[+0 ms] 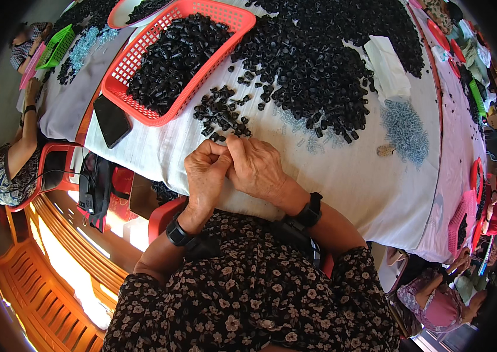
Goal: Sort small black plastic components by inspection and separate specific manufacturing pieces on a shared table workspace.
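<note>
My left hand [206,170] and my right hand [255,166] meet over the near edge of the cloth-covered table. Fingers of both are closed and pressed together; whatever they pinch is hidden between them. Just beyond my fingertips lies a small heap of black plastic pieces [222,110]. A red plastic basket [169,112] full of similar black parts stands to the left of that heap. A large spread of black caps [324,82] covers the far middle of the table. Clear bluish small pieces [405,132] are piled at the right, with more partly under the black spread.
A dark phone-like slab [111,121] lies left of the basket. Folded white paper or cloth [387,67] rests near the clear pile, beside a small tan lump [385,151]. An orange chair [49,293] stands at lower left. Other people sit at tables on both sides.
</note>
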{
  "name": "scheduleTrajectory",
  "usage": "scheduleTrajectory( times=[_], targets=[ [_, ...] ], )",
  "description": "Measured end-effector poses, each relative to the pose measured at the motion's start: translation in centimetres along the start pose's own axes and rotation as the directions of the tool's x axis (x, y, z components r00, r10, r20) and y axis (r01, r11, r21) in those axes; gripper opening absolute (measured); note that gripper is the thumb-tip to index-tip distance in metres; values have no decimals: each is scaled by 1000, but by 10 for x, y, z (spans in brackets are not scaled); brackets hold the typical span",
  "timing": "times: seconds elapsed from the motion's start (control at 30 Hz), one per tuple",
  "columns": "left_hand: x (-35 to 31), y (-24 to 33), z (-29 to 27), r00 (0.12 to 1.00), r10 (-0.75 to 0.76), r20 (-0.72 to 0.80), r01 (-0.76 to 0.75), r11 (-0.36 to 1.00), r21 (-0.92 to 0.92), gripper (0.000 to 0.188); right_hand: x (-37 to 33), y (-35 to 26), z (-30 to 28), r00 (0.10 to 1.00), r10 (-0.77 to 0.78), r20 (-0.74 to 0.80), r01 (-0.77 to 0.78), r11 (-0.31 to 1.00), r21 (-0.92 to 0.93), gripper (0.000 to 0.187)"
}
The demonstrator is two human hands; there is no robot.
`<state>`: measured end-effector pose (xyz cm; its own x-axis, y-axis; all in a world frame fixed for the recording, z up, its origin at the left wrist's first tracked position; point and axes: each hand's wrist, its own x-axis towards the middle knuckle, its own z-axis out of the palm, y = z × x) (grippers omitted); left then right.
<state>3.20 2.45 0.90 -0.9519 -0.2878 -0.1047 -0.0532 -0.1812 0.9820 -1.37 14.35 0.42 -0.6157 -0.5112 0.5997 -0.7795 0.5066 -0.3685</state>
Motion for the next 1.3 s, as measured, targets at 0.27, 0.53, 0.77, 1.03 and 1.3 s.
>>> scheduleTrajectory(
  times=[0.27,0.53,0.77,1.03,1.3],
  targets=[
    [2,3,2,999,-46,17,45,997,59,11,0,6,3,995,-43,-93,48,998,51,22],
    [9,8,-3,987,-161,22,162,965,-209,6,10,4,-8,959,194,206,-254,912,322,17],
    [13,1,-18,983,-137,124,160,965,-206,12,17,17,-21,902,196,384,-416,627,658,21],
    [11,7,-19,950,-220,223,269,936,-225,14,10,19,-15,860,269,434,-510,428,746,14],
    [12,9,-11,923,-216,319,359,782,-508,13,14,3,-18,837,407,367,-480,221,849,7]
  ],
)
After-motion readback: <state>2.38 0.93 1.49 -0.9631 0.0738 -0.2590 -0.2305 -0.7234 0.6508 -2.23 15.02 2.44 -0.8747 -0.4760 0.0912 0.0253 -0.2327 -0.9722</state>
